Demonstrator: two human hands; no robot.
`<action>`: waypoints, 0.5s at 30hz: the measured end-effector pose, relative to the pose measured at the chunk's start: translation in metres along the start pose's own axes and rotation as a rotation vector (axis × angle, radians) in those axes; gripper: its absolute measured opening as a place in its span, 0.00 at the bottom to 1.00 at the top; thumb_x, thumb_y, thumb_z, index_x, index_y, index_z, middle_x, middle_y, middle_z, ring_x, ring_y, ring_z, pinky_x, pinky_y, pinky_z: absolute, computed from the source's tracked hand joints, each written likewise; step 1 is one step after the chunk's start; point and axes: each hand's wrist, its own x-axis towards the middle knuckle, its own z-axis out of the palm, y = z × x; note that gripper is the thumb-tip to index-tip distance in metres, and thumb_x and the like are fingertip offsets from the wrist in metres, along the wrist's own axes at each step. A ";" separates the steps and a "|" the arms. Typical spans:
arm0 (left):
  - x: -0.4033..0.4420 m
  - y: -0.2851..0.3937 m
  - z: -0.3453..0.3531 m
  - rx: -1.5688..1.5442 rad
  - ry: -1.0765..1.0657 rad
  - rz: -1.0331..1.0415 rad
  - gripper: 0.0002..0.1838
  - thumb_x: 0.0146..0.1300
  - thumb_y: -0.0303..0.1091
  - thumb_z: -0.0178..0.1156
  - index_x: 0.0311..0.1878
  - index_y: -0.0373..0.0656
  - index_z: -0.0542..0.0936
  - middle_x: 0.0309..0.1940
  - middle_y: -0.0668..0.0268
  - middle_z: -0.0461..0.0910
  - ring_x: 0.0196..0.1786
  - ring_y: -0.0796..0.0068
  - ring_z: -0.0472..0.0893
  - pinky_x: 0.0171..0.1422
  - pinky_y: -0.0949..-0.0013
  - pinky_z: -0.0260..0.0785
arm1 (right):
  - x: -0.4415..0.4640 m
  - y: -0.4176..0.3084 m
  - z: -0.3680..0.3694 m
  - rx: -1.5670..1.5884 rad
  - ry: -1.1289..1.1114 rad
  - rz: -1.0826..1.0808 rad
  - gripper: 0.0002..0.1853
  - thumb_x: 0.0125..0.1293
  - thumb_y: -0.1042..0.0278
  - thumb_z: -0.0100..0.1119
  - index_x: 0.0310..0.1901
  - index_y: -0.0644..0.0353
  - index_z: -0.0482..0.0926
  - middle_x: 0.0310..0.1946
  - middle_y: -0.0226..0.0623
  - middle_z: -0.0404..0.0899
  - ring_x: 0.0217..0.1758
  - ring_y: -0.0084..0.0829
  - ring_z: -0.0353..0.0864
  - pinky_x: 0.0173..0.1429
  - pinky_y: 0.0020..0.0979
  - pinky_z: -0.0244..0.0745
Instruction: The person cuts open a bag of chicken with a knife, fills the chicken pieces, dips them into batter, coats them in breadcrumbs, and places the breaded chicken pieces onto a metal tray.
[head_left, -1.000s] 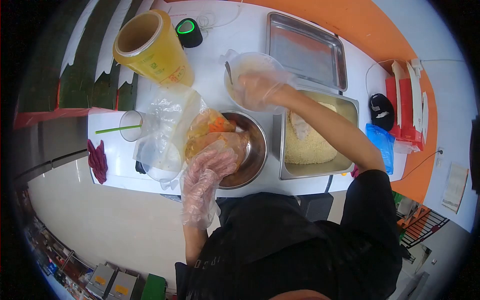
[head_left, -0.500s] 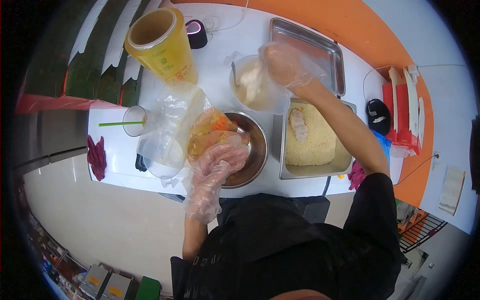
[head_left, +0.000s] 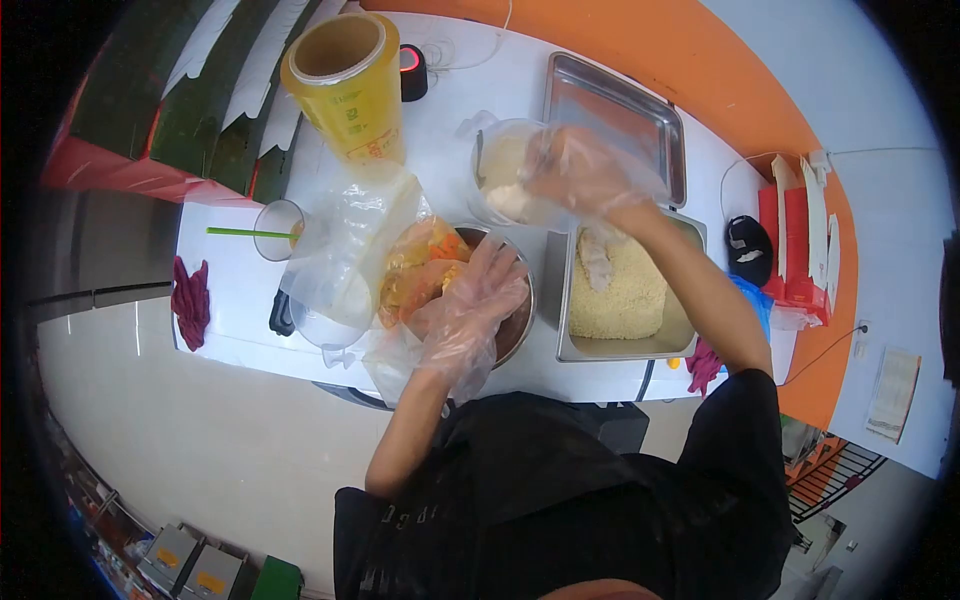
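My left hand [head_left: 478, 305], in a clear plastic glove, is over the metal bowl [head_left: 527, 330] with its fingers stretched out. It lies at the edge of a clear plastic bag [head_left: 345, 235] holding pieces of raw meat with orange bits [head_left: 425, 265]. My right hand [head_left: 570, 172], also gloved, is at the right side of a clear tub [head_left: 475, 185] of pale batter. The loose glove and blur hide its fingers. In the batter is a whitish piece [head_left: 512, 203]. Nearby, a battered strip of meat [head_left: 596, 262] rests on breadcrumbs [head_left: 620, 305] in a deep steel pan [head_left: 690, 325].
A big roll of cling film [head_left: 350, 100] stands at the back left beside a small black device [head_left: 413, 75]. An empty steel tray [head_left: 625, 105] lies at the back. To the left is a cup [head_left: 278, 240] with a green straw. Red boxes [head_left: 790, 240] stand far right.
My left hand has moved right and its fingers have straightened out over the metal bowl. My right hand has shifted slightly down and to the right beside the tub. The whole view has shifted a little.
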 end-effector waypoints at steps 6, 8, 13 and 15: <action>0.033 -0.006 0.004 -0.034 0.017 -0.024 0.53 0.64 0.21 0.63 0.85 0.35 0.39 0.84 0.45 0.51 0.83 0.53 0.60 0.84 0.58 0.56 | 0.024 0.037 -0.016 -0.257 0.254 -0.065 0.15 0.60 0.60 0.71 0.30 0.67 0.83 0.23 0.46 0.77 0.27 0.35 0.77 0.35 0.41 0.71; 0.035 -0.006 0.005 -0.025 0.008 -0.004 0.54 0.63 0.21 0.63 0.85 0.35 0.38 0.84 0.45 0.52 0.83 0.53 0.59 0.84 0.59 0.55 | 0.013 0.009 -0.002 -0.277 0.208 0.175 0.15 0.58 0.61 0.73 0.30 0.67 0.83 0.23 0.44 0.79 0.27 0.32 0.78 0.36 0.40 0.73; 0.037 -0.011 0.000 -0.026 -0.043 0.033 0.54 0.63 0.20 0.63 0.85 0.36 0.39 0.84 0.45 0.51 0.84 0.53 0.58 0.83 0.58 0.55 | -0.026 -0.041 0.010 -0.159 0.002 0.394 0.14 0.55 0.59 0.75 0.30 0.64 0.85 0.25 0.41 0.84 0.28 0.31 0.81 0.39 0.35 0.77; 0.036 -0.011 0.002 -0.023 -0.055 0.041 0.54 0.63 0.20 0.63 0.85 0.36 0.39 0.84 0.45 0.51 0.84 0.53 0.58 0.83 0.58 0.56 | -0.027 -0.031 0.008 -0.123 -0.015 0.386 0.14 0.54 0.59 0.76 0.30 0.62 0.85 0.26 0.40 0.86 0.28 0.30 0.82 0.41 0.34 0.79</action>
